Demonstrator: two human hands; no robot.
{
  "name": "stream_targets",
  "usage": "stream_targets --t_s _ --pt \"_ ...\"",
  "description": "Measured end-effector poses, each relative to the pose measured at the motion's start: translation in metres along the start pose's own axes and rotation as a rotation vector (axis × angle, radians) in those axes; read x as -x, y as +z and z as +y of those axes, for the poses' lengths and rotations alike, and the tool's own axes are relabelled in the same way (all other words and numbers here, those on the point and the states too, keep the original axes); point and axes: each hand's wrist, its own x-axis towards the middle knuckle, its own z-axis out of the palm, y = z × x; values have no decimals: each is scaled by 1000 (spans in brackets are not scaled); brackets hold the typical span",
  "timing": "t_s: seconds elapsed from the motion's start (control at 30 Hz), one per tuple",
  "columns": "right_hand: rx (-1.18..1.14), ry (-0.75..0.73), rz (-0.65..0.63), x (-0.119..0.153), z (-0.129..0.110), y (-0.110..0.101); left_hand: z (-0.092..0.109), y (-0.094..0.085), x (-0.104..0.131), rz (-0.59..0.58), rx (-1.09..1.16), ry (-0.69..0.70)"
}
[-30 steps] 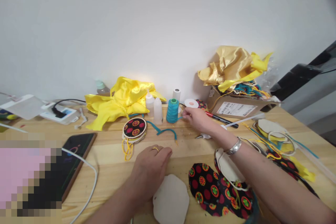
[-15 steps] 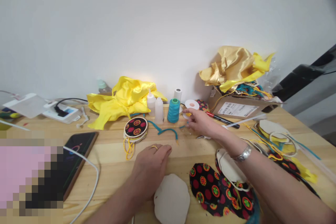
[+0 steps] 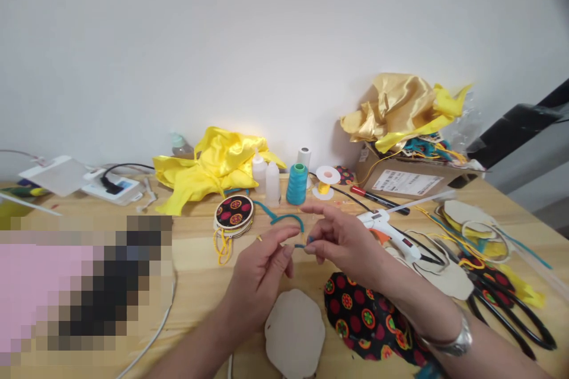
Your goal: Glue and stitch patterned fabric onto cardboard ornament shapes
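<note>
Between my two hands is a short piece of teal cord (image 3: 299, 246), low over the table. My right hand (image 3: 344, 243) pinches one end with thumb and fingertips. The other end meets the thumb of my left hand (image 3: 262, 269), whose fingers close on it. Just beyond lies a longer teal cord (image 3: 288, 217), curved on the wood. Below my hands rests a pale scalloped disc (image 3: 295, 334). To its right is black fabric with bright round flowers (image 3: 364, 320). A round fabric-covered piece with yellow cords (image 3: 234, 212) lies at the left.
Behind my hands stand a teal thread cone (image 3: 297, 185), white squeeze bottles (image 3: 272, 185) and a yellow thread spool (image 3: 326, 180). A white glue gun (image 3: 393, 234), black-handled scissors (image 3: 511, 314) and a carton (image 3: 400, 177) are at right. Yellow satin (image 3: 213, 166) lies behind at left.
My right hand has come back from near the spool toward my left hand, and a short teal cord is now between them. My left hand has lifted and turned. The glue gun and scissors are uncovered.
</note>
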Motion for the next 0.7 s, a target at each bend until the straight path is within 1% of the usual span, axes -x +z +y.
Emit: stream_targets --t_s 0.07,0.13,0.23,0.4,0.47,0.53,0.63,0.7 --pt "-36 -6 9 3 0 4 2 1 1 -98 -31 -51" --pt "-56 -9 30 4 2 5 2 1 1 -161 -103 -70" --pt "-77 -5 53 2 6 3 1 -1 1 -164 -183 -98" --pt "-43 -25 84 1 13 -5 1 -2 1 -145 -135 -165" --pt "78 -37 102 3 14 -8 1 -1 0 -146 -117 -172" --pt "306 -86 113 8 11 -8 1 1 0 -140 -88 -188" --pt "646 -136 76 15 -3 -6 -1 2 0 -92 -34 -215" --pt "784 -136 44 21 -16 -5 -2 0 0 -49 -15 -220"
